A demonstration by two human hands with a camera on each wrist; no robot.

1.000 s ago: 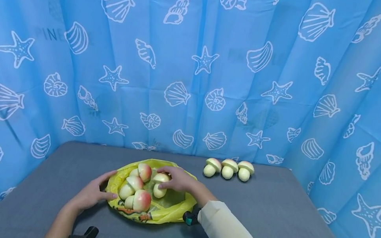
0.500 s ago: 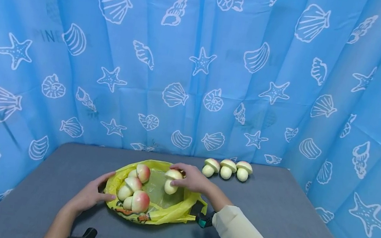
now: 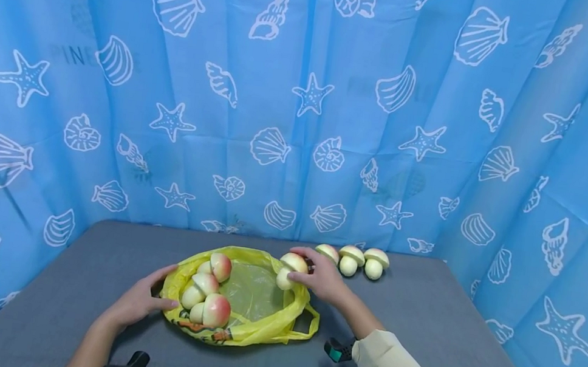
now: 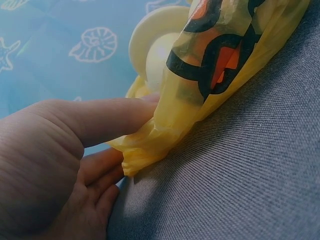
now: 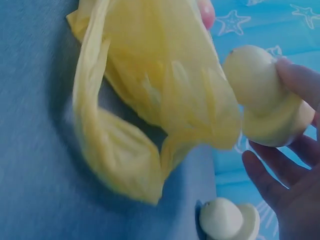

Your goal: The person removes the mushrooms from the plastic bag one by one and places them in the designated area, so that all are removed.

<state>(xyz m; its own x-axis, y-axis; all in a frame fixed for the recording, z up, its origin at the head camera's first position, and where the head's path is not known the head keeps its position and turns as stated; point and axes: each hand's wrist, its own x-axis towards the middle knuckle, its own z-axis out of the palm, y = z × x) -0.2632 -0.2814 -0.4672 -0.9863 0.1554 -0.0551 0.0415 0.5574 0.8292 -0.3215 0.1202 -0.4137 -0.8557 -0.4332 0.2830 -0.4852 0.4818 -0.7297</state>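
Observation:
A yellow plastic bag (image 3: 253,334) lies with its mouth spread wide on the grey table. Three toy mushrooms, pale with pink-red caps, are in its left part, one of them the front mushroom (image 3: 216,310). My left hand (image 3: 139,299) holds the bag's left edge; in the left wrist view a fold of the bag (image 4: 150,145) lies between thumb and fingers. With thumb and fingertips, my right hand (image 3: 323,278) grips another toy mushroom (image 5: 255,80) above the bag's right rim. That mushroom's stem points toward the bag's inside in the head view.
Toy mushrooms stand in a row at the table's back right, including the middle mushroom (image 3: 350,260); my right hand partly hides the leftmost. A looped bag handle (image 3: 306,329) sticks out to the right. A blue shell-print curtain (image 3: 303,111) hangs behind the table (image 3: 419,333).
My right hand has lifted the mushroom from inside the bag and carried it rightward to the rim. The bag's right handle has come into fuller view. My left hand stays in place.

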